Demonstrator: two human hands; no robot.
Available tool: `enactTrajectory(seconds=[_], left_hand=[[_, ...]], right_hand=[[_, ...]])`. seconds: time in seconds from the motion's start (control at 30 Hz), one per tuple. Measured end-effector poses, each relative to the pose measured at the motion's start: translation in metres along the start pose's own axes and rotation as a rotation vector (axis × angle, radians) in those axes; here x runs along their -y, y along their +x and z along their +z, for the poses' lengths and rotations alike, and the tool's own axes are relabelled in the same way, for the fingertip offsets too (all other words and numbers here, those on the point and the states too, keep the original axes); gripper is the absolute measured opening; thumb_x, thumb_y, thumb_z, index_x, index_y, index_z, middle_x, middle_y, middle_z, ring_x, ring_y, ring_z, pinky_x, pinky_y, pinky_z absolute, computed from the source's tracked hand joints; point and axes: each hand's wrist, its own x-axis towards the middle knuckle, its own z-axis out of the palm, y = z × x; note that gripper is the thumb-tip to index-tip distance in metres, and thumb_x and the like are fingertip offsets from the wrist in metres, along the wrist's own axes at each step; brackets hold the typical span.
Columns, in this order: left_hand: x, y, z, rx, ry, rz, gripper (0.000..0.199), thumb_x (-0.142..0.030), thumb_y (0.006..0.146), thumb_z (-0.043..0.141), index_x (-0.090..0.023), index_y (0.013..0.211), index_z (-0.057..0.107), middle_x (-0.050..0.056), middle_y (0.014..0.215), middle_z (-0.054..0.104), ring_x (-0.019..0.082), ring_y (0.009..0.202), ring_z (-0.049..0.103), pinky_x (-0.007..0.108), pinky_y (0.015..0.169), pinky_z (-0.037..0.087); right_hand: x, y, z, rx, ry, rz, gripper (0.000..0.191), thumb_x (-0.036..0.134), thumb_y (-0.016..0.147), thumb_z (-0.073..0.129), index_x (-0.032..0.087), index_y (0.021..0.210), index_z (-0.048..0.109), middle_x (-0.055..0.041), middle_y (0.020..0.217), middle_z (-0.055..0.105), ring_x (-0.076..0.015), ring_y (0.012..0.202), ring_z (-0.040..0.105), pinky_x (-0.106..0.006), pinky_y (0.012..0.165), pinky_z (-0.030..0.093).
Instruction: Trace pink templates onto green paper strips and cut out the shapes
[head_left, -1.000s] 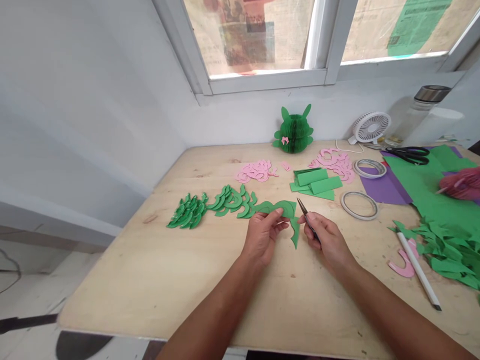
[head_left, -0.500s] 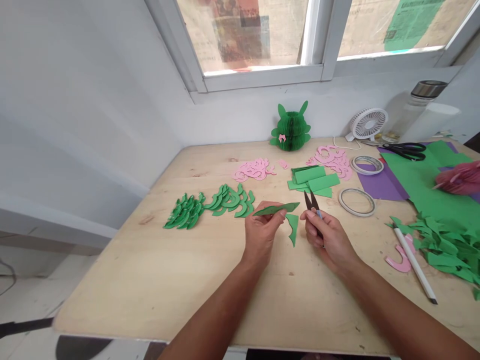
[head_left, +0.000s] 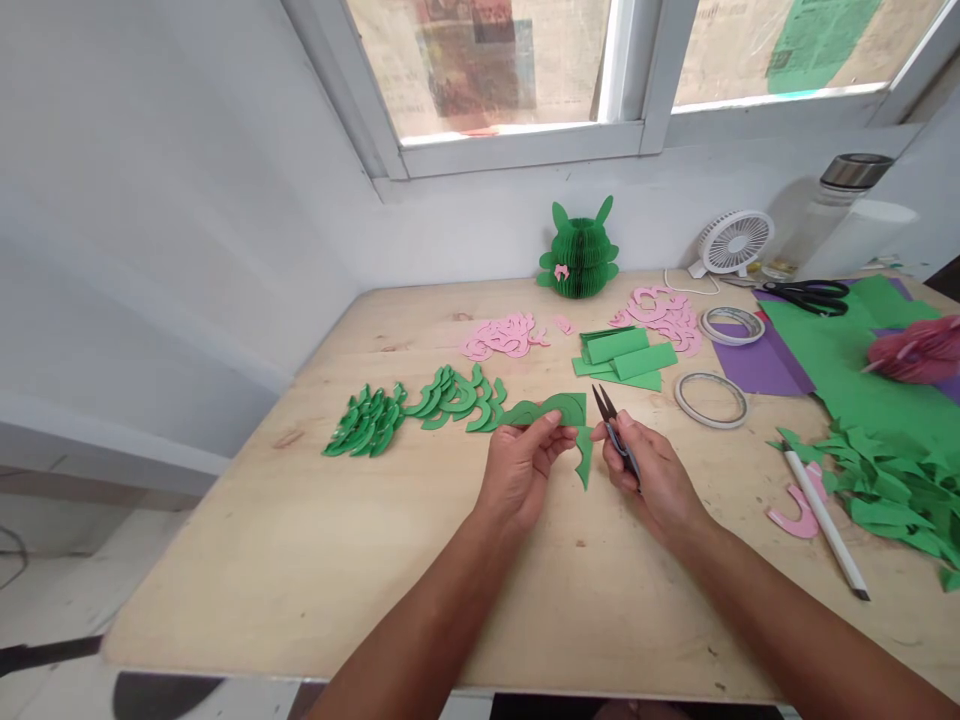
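Note:
My left hand pinches a curved green paper cut-out above the wooden table. A pointed strip of the same paper hangs down between my hands. My right hand grips small black snips, blades parted and pointing up, just right of the cut-out. A row of finished green curved pieces lies on the table to the left of my hands.
Pink cut-outs, folded green strips, two tape rolls, a green honeycomb paper figure, a small fan, scissors, green and purple sheets, green scraps, and a white pen lie around.
The green cut-out turned edge-on half a second ago and now faces up again. The snips swung slightly and sit a little lower, close to the paper's right end.

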Motion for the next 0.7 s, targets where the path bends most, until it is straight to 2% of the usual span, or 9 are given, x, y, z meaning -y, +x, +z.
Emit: enactTrajectory(seconds=[0.2,0.37,0.53,0.7], left_hand=[[0.0,-0.001,0.001,-0.007,-0.107,-0.072,0.022,-0.018,0.056,0.084,-0.013,0.063,0.064,0.0,0.065,0.067,0.013,0.071,0.068,0.023,0.072,0.054],[0.002,-0.001,0.0,-0.015,-0.129,-0.085,0.021,-0.018,0.057,0.083,-0.013,0.063,0.064,0.001,0.063,0.068,0.014,0.07,0.068,0.023,0.071,0.055],[0.006,-0.003,0.002,-0.007,-0.11,-0.1,0.024,-0.02,0.055,0.085,-0.011,0.062,0.064,0.002,0.06,0.066,0.011,0.062,0.065,0.02,0.063,0.052],[0.011,-0.006,0.006,-0.002,-0.093,-0.092,0.027,-0.022,0.053,0.086,-0.011,0.063,0.064,0.0,0.06,0.064,0.01,0.059,0.063,0.021,0.061,0.05]], right_hand=[[-0.011,0.001,-0.001,0.028,-0.038,-0.042,0.045,0.063,0.082,0.054,0.018,0.08,0.06,0.004,0.058,0.045,-0.0074,0.045,0.029,-0.024,0.043,0.019],[-0.012,0.001,0.0,0.042,-0.035,-0.081,0.042,0.06,0.084,0.053,0.019,0.084,0.059,0.0045,0.058,0.045,-0.0078,0.046,0.03,-0.024,0.043,0.02],[-0.011,0.002,-0.002,-0.024,-0.05,-0.079,0.037,0.054,0.076,0.067,0.019,0.084,0.059,0.0085,0.053,0.034,-0.0073,0.046,0.025,-0.023,0.042,0.018],[-0.016,0.005,-0.004,-0.133,-0.078,-0.063,0.032,0.044,0.069,0.075,0.02,0.084,0.059,0.0086,0.056,0.039,-0.0067,0.046,0.029,-0.022,0.043,0.023]])
